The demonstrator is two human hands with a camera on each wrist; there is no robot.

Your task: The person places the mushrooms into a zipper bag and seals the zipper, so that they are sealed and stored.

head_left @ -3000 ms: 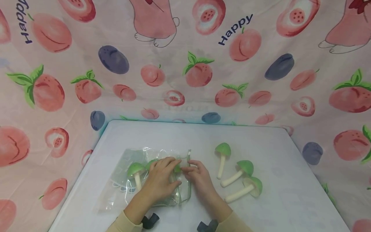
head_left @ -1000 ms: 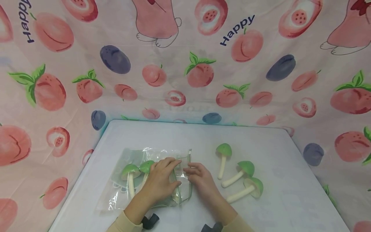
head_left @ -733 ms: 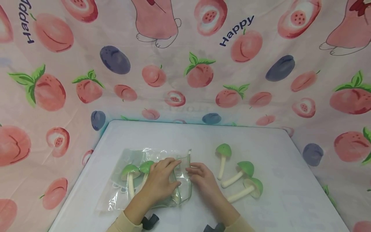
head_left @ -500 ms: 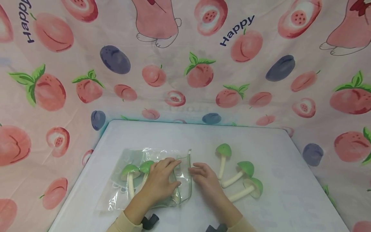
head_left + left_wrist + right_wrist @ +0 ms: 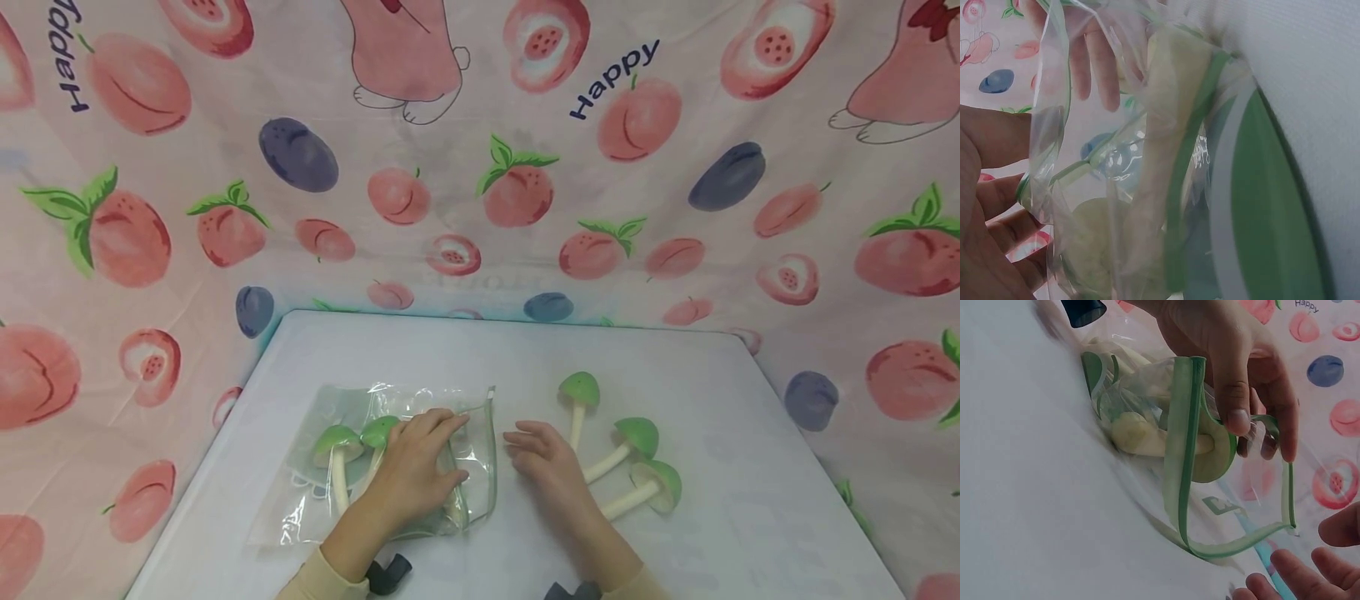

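Left hand (image 5: pixel 420 454) grasping a clear bag (image 5: pixel 356 471), apparently by its rim, toward the table's left edge (image 5: pixel 238 417), right hand (image 5: pixel 543 462) with grip released, beside three green-capped mushrooms (image 5: pixel 637 437)

Left forearm (image 5: pixel 356 529) slants forward and to right; left hand (image 5: pixel 420 458) back-up, thumb set apart from fingers, digits bent in gripping pose. Right forearm (image 5: pixel 603 537) slants forward and to left; right hand (image 5: pixel 546 458) free, fingers loosely bent, pointing toward left hand. Hands apart, near each other.
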